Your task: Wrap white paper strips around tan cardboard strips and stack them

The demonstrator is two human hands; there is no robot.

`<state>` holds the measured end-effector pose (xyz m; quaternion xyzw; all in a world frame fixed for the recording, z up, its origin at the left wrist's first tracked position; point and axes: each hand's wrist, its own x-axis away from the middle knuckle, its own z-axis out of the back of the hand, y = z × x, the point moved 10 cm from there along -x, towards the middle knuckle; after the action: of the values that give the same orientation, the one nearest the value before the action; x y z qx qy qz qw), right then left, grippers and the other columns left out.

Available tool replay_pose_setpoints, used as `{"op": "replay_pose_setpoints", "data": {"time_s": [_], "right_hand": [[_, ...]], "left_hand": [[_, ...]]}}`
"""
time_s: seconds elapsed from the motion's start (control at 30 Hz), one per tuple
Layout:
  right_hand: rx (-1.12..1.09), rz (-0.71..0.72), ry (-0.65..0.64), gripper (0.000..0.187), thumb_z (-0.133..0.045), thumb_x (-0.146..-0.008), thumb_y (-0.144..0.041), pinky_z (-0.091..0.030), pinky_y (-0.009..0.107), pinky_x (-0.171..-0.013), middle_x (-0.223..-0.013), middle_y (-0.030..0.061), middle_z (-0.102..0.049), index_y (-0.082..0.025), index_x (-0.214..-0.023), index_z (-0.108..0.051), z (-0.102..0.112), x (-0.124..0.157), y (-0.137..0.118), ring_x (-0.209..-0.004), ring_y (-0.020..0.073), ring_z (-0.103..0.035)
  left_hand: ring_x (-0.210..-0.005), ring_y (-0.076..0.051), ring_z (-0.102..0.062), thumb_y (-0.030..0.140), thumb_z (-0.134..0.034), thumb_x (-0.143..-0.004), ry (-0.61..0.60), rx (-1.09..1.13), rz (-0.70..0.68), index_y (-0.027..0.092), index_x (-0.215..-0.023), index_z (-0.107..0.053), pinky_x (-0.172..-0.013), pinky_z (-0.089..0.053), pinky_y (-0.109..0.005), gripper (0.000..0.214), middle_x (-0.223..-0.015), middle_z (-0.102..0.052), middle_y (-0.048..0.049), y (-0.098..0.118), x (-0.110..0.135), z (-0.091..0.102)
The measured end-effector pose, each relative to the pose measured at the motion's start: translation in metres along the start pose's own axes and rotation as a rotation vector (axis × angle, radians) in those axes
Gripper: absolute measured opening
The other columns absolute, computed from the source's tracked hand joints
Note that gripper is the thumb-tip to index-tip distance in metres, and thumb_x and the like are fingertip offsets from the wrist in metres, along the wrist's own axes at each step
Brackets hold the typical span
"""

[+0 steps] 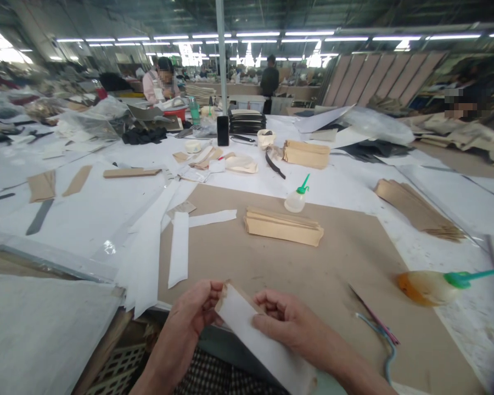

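Observation:
Between my two hands is a long strip (255, 334), white on the face toward me, with a tan edge folded over at its far end and along its side. My left hand (195, 307) pinches the strip's far left corner, fingers curled behind it. Gripping the right edge, my right hand (286, 321) has its thumb on the white face. The strip's near end runs down over my lap. Beyond my hands, a stack of tan strips (284, 227) lies on the brown board (333, 263). Left of it are white strips (179, 247).
A clear bottle with a green spout (295, 200) stands behind the tan stack. Another bottle with amber liquid (426, 288) lies at the right, near a thin pointed tool (374, 312) and a blue cord (389, 351). More tan pieces (417, 211) lie far right. Co-workers are in the background.

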<state>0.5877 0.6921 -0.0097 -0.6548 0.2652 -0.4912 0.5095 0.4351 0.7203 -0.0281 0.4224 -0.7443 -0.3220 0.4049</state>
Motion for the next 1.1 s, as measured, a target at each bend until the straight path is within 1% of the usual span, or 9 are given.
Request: {"op": "replay_pose_setpoints", "data": {"time_s": [0.13,0.23,0.33,0.43,0.57,0.7,0.77,0.93,1.1], "right_hand": [[0.240,0.014,-0.071,0.020,-0.065,-0.090,-0.033,-0.033,0.022,-0.059,-0.078,-0.0028,-0.057,-0.017,-0.102,-0.068,0.006,-0.009,-0.008,-0.068,0.0117,-0.047],[0.483,0.039,-0.108,0.016,-0.066,-0.088,-0.026,-0.035,0.022,-0.060,-0.079,-0.0027,-0.060,-0.020,-0.102,-0.070,0.013,-0.019,-0.016,-0.071,0.0136,-0.051],[0.791,0.065,-0.106,0.023,-0.066,-0.086,-0.018,-0.041,0.026,-0.069,-0.091,0.0008,-0.070,-0.022,-0.108,-0.071,0.016,-0.031,-0.021,-0.082,0.0192,-0.061],[0.982,0.122,-0.057,0.026,-0.064,-0.092,-0.022,-0.045,0.034,-0.082,-0.108,0.0078,-0.072,-0.020,-0.117,-0.068,0.008,-0.043,-0.021,-0.098,0.0268,-0.065],[0.949,0.170,0.064,0.030,-0.062,-0.097,-0.026,-0.046,0.039,-0.095,-0.122,0.0105,-0.069,-0.018,-0.126,-0.064,-0.007,-0.053,-0.011,-0.110,0.0285,-0.064],[0.873,0.165,0.155,0.026,-0.062,-0.096,-0.020,-0.046,0.037,-0.095,-0.118,0.0091,-0.070,-0.016,-0.122,-0.066,-0.007,-0.057,-0.003,-0.109,0.0260,-0.063],[0.828,0.168,0.155,0.025,-0.063,-0.095,-0.020,-0.046,0.035,-0.094,-0.115,0.0075,-0.071,-0.017,-0.119,-0.067,-0.005,-0.059,-0.003,-0.107,0.0245,-0.064],[0.792,0.211,0.143,0.024,-0.065,-0.091,-0.015,-0.045,0.033,-0.092,-0.111,0.0065,-0.072,-0.017,-0.114,-0.069,-0.003,-0.063,-0.008,-0.105,0.0232,-0.062],[0.760,0.223,0.125,0.032,-0.065,-0.090,-0.018,-0.045,0.033,-0.091,-0.113,0.0057,-0.072,-0.019,-0.121,-0.067,-0.005,-0.063,-0.009,-0.104,0.0232,-0.064]], "left_hand": [[-0.069,-0.011,-0.057,0.041,-0.080,-0.079,0.027,-0.276,0.030,0.016,-0.099,-0.067,-0.061,-0.045,-0.021,0.034,-0.082,-0.066,-0.0014,-0.002,-0.014,0.019],[-0.061,-0.009,-0.052,0.039,-0.081,-0.076,-0.040,-0.401,0.060,0.015,-0.091,-0.065,-0.056,-0.040,-0.019,0.032,-0.070,-0.061,0.0030,-0.008,-0.024,0.022],[-0.057,-0.008,-0.050,0.038,-0.079,-0.075,-0.066,-0.489,0.057,0.016,-0.089,-0.063,-0.053,-0.039,-0.019,0.031,-0.066,-0.059,0.0047,-0.010,-0.031,0.024],[-0.055,-0.009,-0.051,0.039,-0.078,-0.075,-0.034,-0.549,0.038,0.016,-0.091,-0.061,-0.048,-0.039,-0.019,0.032,-0.066,-0.059,0.0046,-0.010,-0.037,0.028],[-0.059,-0.012,-0.057,0.041,-0.074,-0.080,0.011,-0.654,-0.002,0.016,-0.099,-0.062,-0.047,-0.043,-0.019,0.033,-0.069,-0.063,0.0026,-0.004,-0.041,0.035],[-0.067,-0.015,-0.064,0.052,-0.062,-0.089,0.008,-0.606,0.059,0.016,-0.113,-0.059,-0.049,-0.048,-0.022,0.044,-0.082,-0.070,-0.0030,-0.001,-0.037,0.045],[-0.068,-0.015,-0.065,0.053,-0.062,-0.089,0.013,-0.576,0.093,0.016,-0.117,-0.057,-0.050,-0.048,-0.021,0.047,-0.087,-0.072,-0.0044,0.000,-0.036,0.050],[-0.068,-0.014,-0.065,0.041,-0.073,-0.080,-0.027,-0.640,0.098,0.018,-0.122,-0.052,-0.043,-0.042,-0.018,0.052,-0.087,-0.066,-0.0001,-0.003,-0.042,0.045],[-0.063,-0.012,-0.060,0.035,-0.068,-0.083,-0.070,-0.702,0.071,0.019,-0.117,-0.054,-0.043,-0.041,-0.019,0.041,-0.080,-0.061,0.0037,-0.003,-0.049,0.038]]}}
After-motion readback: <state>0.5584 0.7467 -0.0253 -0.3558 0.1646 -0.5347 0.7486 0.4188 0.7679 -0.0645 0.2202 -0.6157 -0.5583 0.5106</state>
